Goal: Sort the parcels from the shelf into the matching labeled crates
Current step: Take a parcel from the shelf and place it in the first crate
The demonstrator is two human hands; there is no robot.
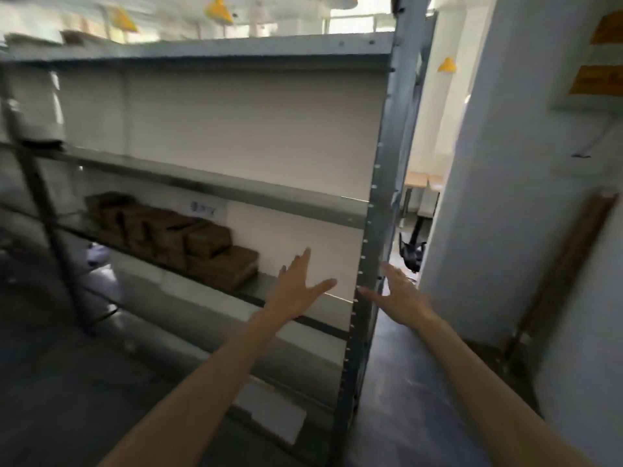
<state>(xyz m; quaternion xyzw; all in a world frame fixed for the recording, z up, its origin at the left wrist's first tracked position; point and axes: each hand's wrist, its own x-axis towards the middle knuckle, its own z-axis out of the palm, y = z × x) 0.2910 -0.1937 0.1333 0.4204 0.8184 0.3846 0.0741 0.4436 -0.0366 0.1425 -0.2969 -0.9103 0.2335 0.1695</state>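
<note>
Plain brown cardboard parcels point(175, 237) are showing dark against the grey metal shelf unit point(377, 210), whose back panel is looking white; beside that unit, yellow hanging signs point(447, 65) are glowing.

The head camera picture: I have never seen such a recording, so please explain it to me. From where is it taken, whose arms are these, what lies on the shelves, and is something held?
There is no machine here. A person wears one wide-angle camera on the head, so you look forward and down along their own bare arms. The picture is blurred, probably because the head is moving.

The left hand and the right hand are both stretched out with open, spread fingers. Neither holds anything.

In front stands a grey metal shelf unit with several levels. On a lower level, to the left of the hands, lies a group of brown cardboard parcels, partly stacked. On a higher level at the far left stands something white, too blurred to name. No crates show in this picture.

To the right are a white wall and a passage into another room.
</note>
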